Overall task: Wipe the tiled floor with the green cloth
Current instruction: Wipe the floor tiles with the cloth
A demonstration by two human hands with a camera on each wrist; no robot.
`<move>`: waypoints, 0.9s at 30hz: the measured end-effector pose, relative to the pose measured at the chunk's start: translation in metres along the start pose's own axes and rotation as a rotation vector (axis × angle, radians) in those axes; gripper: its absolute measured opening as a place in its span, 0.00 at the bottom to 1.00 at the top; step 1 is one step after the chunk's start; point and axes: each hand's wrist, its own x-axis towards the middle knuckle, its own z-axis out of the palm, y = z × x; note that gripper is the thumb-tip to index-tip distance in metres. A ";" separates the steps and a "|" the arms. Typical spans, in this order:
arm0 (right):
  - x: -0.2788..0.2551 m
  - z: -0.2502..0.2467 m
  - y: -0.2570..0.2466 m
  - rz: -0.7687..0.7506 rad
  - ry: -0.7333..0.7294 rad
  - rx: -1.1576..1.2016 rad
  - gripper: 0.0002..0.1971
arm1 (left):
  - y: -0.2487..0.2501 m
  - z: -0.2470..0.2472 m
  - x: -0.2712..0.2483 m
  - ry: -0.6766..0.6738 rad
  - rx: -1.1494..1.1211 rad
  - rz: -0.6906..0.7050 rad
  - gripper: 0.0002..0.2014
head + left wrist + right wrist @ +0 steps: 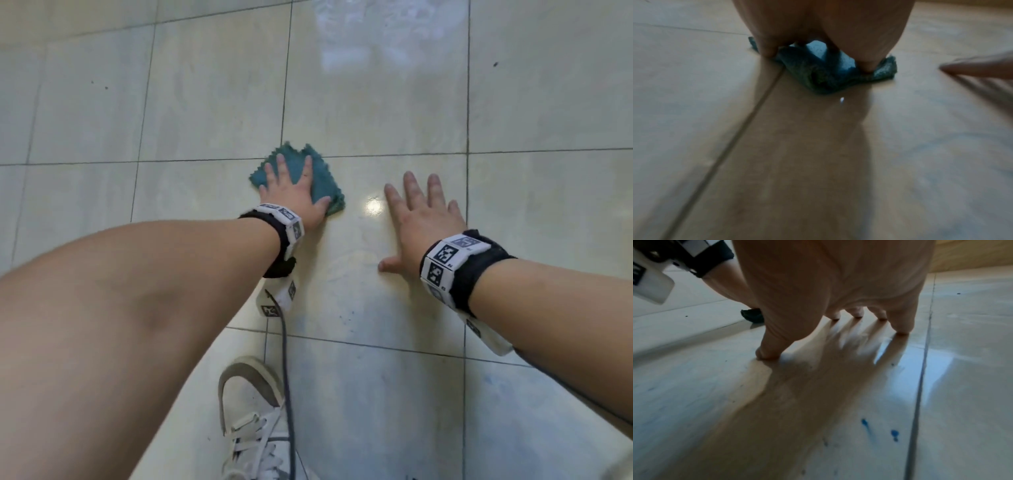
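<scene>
Shoe (253,421) sits at the bottom of the frame. Spread fingers (279,164) of the left hand (291,192) press flat on the soft, crumpled green cloth (322,181) mid-frame, mid-wipe. Right hand (421,219) rests flat, fingers apart, on the shiny tiled floor (376,102). Next, I think, push toward the blue spots (879,430).

No readable txt — wrist bands (452,260) show only b/w marker codes.
</scene>
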 end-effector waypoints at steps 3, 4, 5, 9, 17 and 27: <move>-0.003 0.001 0.007 -0.005 0.006 -0.006 0.69 | 0.057 0.010 -0.018 0.009 0.048 0.174 0.44; -0.004 0.000 0.010 0.002 0.002 -0.014 0.69 | 0.075 0.015 -0.025 0.011 0.047 0.214 0.44; -0.004 -0.001 0.013 0.015 -0.004 -0.019 0.69 | 0.089 0.019 -0.032 0.011 0.042 0.233 0.43; -0.010 -0.003 0.027 0.051 -0.004 0.013 0.70 | 0.086 0.019 -0.028 0.003 0.053 0.269 0.44; -0.021 0.007 0.035 0.067 -0.006 0.058 0.69 | -0.020 -0.001 0.000 -0.014 -0.045 -0.179 0.43; -0.025 0.004 0.063 0.253 0.000 0.063 0.78 | 0.125 -0.025 0.026 0.024 0.130 0.256 0.42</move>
